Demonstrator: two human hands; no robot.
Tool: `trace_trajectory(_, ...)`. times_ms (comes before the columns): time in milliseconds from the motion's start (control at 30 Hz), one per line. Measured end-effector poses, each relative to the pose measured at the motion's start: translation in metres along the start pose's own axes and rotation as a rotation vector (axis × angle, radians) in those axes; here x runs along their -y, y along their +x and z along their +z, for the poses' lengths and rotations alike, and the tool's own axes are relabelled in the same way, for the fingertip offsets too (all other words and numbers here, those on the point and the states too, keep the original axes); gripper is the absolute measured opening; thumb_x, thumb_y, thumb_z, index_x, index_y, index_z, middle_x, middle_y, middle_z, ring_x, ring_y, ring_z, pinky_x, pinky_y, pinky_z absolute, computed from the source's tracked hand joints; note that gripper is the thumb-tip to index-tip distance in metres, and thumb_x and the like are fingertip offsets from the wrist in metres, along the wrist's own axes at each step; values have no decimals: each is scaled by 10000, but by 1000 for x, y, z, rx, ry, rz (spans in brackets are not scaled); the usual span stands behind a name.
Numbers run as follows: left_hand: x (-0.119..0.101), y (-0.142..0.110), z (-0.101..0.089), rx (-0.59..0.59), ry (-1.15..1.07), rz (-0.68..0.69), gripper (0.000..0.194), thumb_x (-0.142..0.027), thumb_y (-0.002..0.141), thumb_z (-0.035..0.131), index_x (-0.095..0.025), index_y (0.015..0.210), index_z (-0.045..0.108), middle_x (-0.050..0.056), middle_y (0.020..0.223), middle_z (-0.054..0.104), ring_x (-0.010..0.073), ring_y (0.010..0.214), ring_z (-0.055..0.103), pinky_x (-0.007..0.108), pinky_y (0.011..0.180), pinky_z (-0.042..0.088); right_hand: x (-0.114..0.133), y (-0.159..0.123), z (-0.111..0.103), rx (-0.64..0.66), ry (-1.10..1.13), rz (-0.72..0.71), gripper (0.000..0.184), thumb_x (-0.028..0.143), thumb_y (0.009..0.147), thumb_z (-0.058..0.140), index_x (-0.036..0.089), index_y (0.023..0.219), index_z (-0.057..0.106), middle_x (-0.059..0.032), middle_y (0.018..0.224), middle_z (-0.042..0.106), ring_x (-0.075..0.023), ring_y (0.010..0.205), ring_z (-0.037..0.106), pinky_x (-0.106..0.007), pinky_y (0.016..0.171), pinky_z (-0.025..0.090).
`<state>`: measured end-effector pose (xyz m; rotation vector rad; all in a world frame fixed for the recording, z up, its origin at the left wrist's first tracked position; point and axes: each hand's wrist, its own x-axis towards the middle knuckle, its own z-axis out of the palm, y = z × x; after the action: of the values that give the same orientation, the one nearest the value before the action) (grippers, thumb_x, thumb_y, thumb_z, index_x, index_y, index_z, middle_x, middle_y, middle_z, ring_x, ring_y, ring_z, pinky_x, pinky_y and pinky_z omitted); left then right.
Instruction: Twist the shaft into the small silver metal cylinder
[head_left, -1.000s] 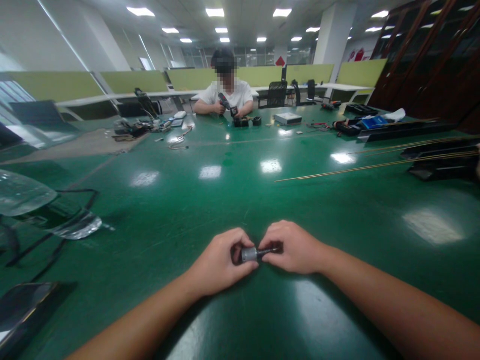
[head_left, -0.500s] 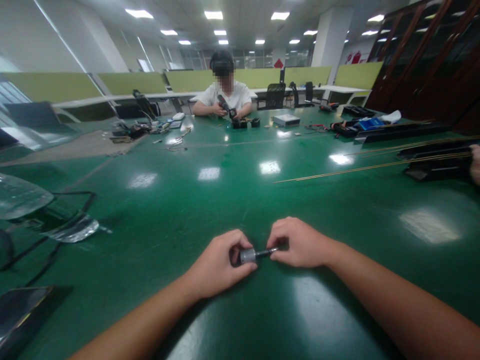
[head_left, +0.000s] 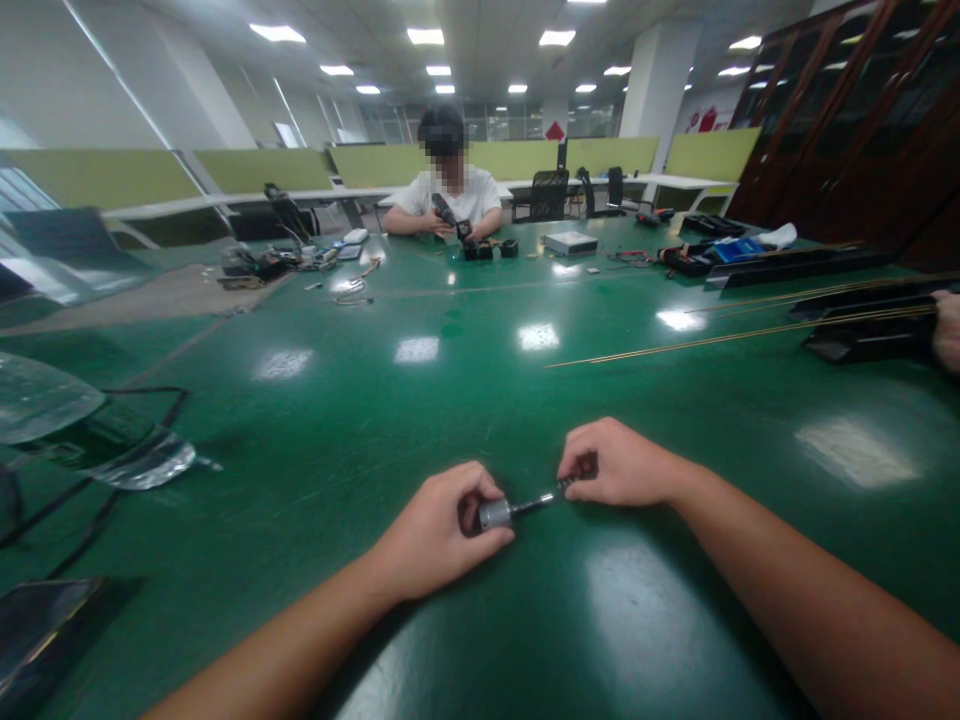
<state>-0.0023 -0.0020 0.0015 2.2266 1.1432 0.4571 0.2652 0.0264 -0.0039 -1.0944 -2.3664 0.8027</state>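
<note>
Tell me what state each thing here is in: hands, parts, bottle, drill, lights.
Left hand: closed on the metal cylinder
Metal cylinder: held, its shaft sticking out
Right hand: pinching a small dark piece, apart from the shaft
Bottle: clear, top out of view
Drill: held by the person opposite
Ceiling lights: on

Bottle [head_left: 97, 425] left on table [head_left: 337, 400], person [head_left: 446, 200] behind, apparently phone [head_left: 45, 622] before bottle

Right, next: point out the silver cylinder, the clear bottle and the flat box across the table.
Silver cylinder [head_left: 495, 514], head view: side of its metal body.
Clear bottle [head_left: 97, 428], head view: middle of its side.
Flat box [head_left: 569, 239], head view: its top face.
</note>
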Motion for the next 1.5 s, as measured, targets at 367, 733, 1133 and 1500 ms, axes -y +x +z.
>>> trace_trajectory(367, -1, 0, 0, -2, 0, 1, 202, -255, 751, 704, -175, 863, 556, -13, 766, 560, 127, 647, 510, 226, 589, 376, -3, -2, -4, 34, 34, 23, 107, 203, 690, 736, 165, 789, 744, -9, 750, 669, -121, 678, 600, -227, 621, 455)
trace_trajectory(733, -1, 0, 0, -7, 6, 4, 204, -262, 746, 706, -179, 864, 561, -11, 767, 573, 130, 645, 517, 228, 591, 379, 0, -2, -3, 45, 67, 33, 109, 204, 685, 745, 169, 788, 748, -7, 738, 660, -122, 663, 595, -227, 601, 453)
trace_trajectory(1133, -3, 1, 1, -61, 0, 70, 186, -194, 721, 694, -180, 834, 546, 2, 811, 568, 149, 720, 539, 243, 644, 395, 25, 14, 38, -82, 35, -136, 125, 272, 737, 762, 198, 837, 761, -9, 716, 688, -132, 681, 606, -247, 653, 419)
trace_trajectory(1500, 1, 1, -2, -20, -25, 34, 150, -231, 768, 662, -173, 877, 577, 1, 776, 569, 135, 662, 533, 234, 601, 402, 23, 11, 45, -136, -16, -180, 108, 297, 799, 723, 223, 873, 752, -22, 821, 743, -168, 798, 639, -292, 757, 431)
